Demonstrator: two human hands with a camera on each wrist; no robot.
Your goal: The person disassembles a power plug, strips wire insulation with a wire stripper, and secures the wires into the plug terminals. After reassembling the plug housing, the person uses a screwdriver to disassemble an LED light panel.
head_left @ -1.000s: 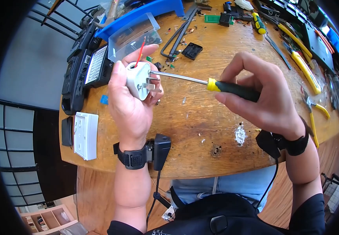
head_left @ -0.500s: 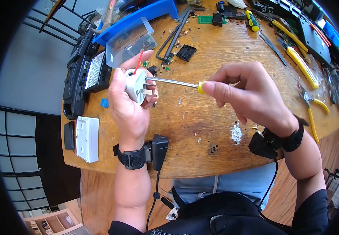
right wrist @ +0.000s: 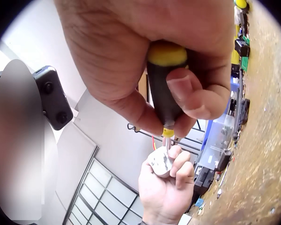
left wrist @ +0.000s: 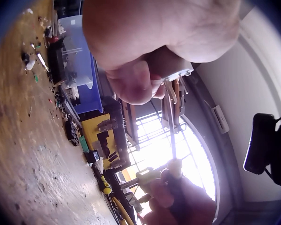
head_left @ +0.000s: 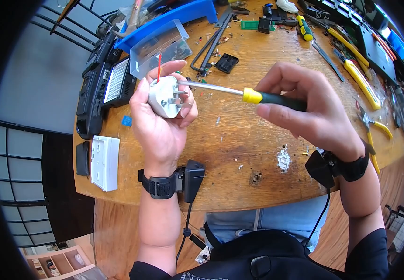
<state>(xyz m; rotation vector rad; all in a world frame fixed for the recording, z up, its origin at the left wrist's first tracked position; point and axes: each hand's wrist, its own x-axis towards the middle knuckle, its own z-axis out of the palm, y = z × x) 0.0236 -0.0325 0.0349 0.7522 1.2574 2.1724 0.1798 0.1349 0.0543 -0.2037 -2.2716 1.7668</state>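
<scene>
My left hand [head_left: 157,133] holds a white power plug [head_left: 164,97] above the table, its metal pins pointing right. A red wire [head_left: 159,67] rises from the plug's top end. My right hand [head_left: 321,109] grips the dark green and yellow handle of a screwdriver [head_left: 252,95], thumb on the near side. The shaft runs left, its tip right at the plug's upper edge beside the pins. In the right wrist view the handle [right wrist: 163,91] lies under the palm, fingers around it, with the plug [right wrist: 160,161] beyond.
The wooden table [head_left: 220,163] bears a white plastic housing [head_left: 104,163] at left, a clear box [head_left: 160,49] behind the plug and a black square part [head_left: 226,63]. Yellow-handled pliers [head_left: 372,125] and a yellow cutter [head_left: 362,84] lie at right.
My right thumb moved forward over the screwdriver's yellow collar, then back beside the handle as the hand turned. The plug has tilted slightly; the left hand keeps holding it.
</scene>
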